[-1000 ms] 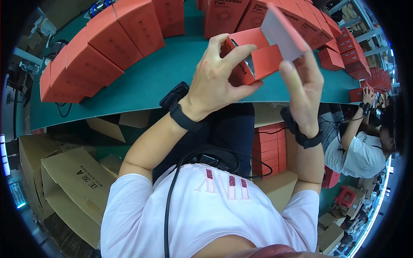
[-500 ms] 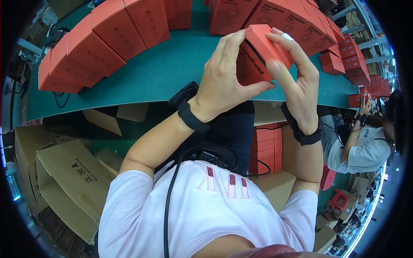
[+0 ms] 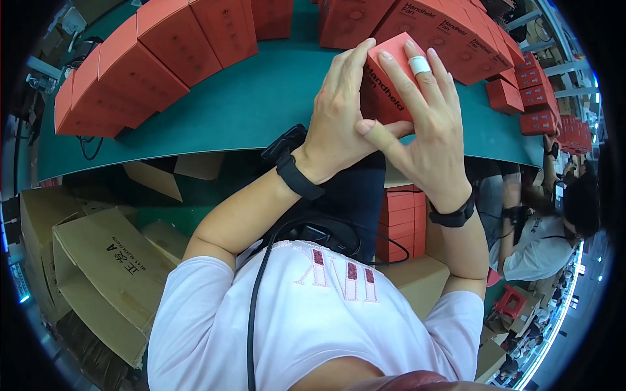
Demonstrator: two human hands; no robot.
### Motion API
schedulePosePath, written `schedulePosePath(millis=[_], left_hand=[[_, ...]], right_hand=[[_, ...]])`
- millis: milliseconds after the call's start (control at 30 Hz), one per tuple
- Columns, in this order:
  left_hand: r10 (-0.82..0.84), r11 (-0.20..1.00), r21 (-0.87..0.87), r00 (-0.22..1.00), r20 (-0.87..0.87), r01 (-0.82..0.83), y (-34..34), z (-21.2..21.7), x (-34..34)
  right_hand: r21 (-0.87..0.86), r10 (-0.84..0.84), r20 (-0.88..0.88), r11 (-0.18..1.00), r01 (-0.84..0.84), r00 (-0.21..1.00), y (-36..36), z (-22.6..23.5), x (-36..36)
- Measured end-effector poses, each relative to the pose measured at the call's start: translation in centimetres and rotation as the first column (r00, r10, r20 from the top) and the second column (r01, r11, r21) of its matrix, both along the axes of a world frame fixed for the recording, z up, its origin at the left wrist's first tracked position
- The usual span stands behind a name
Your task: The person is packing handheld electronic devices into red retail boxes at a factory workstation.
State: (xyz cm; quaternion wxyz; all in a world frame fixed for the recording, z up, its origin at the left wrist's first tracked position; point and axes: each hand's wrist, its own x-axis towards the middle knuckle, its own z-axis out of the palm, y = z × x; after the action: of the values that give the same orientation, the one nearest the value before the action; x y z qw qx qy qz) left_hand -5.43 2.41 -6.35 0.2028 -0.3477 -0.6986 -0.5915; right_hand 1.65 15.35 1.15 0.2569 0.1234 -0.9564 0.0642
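Observation:
Between my two hands, above the table's near edge, is a small red cardboard box [image 3: 383, 91] with dark print on its front. My left hand [image 3: 336, 114] grips its left side, fingers up along the edge and thumb hidden behind my right thumb. Across the box's right side lies my right hand [image 3: 427, 124], its fingers long against the cardboard and a white wrap on one finger. My right thumb crosses low in front, over my left hand. The top of the box looks closed.
Red boxes [image 3: 173, 39] stand in a curved row at the left of the green table [image 3: 261, 98]; more boxes [image 3: 450, 36] stack at the right. Open brown cartons [image 3: 111, 267] lie lower left. Red boxes [image 3: 401, 218] fill a carton beside my legs. A co-worker [image 3: 541, 241] sits at the right.
The dark gap near the box's top no longer shows. My right hand has turned and flattened along the box's side, its thumb moving down and left. The co-worker has shifted.

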Motion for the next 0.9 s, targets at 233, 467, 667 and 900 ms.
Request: schedulePosePath(millis=[233, 467, 667, 900], left_hand=[[-0.154, 0.967, -0.168, 0.967, 0.204, 0.19, -0.8, -3.9, -0.9], [-0.202, 0.931, -0.199, 0.886, 0.416, 0.306, 0.0, -1.9, 1.0], [-0.262, 0.849, -0.366, 0.905, 0.336, 0.382, -5.0, 0.2, 2.1], [-0.176, 0.86, -0.317, 0.815, 0.552, 0.401, -9.4, 0.4, 3.0]], right_hand=[[-0.739, 0.284, 0.15, 0.669, -0.084, 0.947, 5.2, 2.6, -2.3], [-0.035, -0.221, 0.207, 0.972, 0.233, 0.953, 4.1, 4.0, -0.8], [-0.103, -0.303, 0.347, 0.928, 0.357, 0.888, 14.7, 7.0, 1.9], [-0.092, -0.297, 0.385, 0.93, 0.357, 0.874, 30.3, 4.5, -0.2]])
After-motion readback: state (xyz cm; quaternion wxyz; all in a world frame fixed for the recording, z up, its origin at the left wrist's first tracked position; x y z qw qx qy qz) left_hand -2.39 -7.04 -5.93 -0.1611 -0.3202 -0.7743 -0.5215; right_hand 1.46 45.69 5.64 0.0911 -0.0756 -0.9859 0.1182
